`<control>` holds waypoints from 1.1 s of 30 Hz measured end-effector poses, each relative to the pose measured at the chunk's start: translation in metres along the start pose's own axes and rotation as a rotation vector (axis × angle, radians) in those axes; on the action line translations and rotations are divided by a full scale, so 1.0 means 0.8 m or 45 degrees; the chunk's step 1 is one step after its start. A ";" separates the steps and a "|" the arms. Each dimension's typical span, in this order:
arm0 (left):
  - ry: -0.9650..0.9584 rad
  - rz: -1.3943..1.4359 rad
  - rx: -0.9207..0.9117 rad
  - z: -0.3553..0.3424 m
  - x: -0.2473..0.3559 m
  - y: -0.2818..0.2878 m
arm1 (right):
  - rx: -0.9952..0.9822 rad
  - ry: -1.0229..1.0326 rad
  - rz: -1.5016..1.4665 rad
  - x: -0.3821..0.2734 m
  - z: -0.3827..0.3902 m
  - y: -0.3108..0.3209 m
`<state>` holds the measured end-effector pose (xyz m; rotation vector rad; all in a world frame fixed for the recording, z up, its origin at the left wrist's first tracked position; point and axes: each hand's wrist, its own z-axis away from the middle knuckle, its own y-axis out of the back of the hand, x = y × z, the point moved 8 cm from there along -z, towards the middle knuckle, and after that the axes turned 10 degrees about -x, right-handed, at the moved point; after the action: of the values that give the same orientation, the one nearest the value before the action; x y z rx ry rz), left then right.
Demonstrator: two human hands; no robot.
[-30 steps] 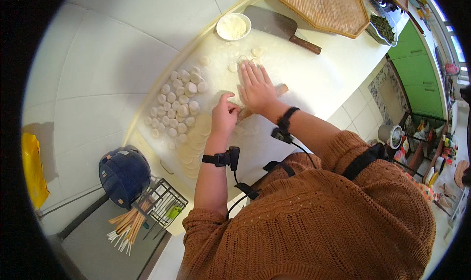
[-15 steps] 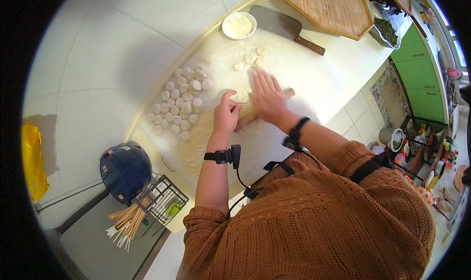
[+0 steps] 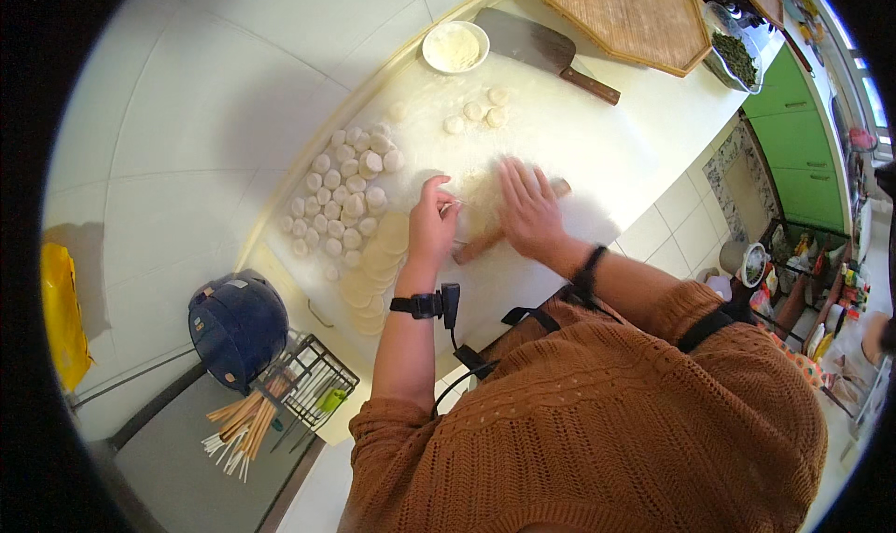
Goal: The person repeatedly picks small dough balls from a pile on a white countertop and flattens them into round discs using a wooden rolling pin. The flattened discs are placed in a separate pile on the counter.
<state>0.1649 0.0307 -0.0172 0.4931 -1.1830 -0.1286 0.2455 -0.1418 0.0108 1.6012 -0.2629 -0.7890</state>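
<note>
My left hand (image 3: 436, 220) is closed in a pinch at the edge of a pale dough wrapper (image 3: 477, 217), which blends into the floury board. My right hand (image 3: 532, 208), slightly blurred, lies flat with fingers stretched across a wooden rolling pin (image 3: 481, 245). One end of the pin shows near my left hand, the other past my right. Beside my left wrist overlap several thin rolled wrappers (image 3: 373, 267). Farther left lies a crowd of small floured dough pieces (image 3: 350, 192). A few flattened dough discs (image 3: 474, 111) lie beyond my hands.
At the back stand a white bowl of flour (image 3: 455, 47), a cleaver (image 3: 532, 43) and an octagonal wooden board (image 3: 625, 20). A clear container of chopped greens (image 3: 735, 60) is at the far right. Left of the counter are a dark blue appliance (image 3: 238, 326) and a chopstick rack (image 3: 313, 374).
My right hand has slid right and nearer to me with the rolling pin, baring more of its near end. My left hand stays almost in place, still pinching.
</note>
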 end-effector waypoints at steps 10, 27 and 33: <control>0.052 -0.270 0.086 -0.003 0.001 0.009 | 0.217 -0.077 0.103 -0.007 -0.112 0.003; -0.285 -0.428 0.387 -0.051 0.041 0.033 | -0.056 0.095 -0.127 0.036 0.081 -0.004; -0.220 -0.443 0.202 -0.155 0.067 -0.006 | -0.082 -0.071 -0.073 0.114 0.088 0.019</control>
<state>0.2987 0.0449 -0.0093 0.8393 -1.2733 -0.3844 0.2730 -0.2537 -0.0051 1.5332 -0.2306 -0.8788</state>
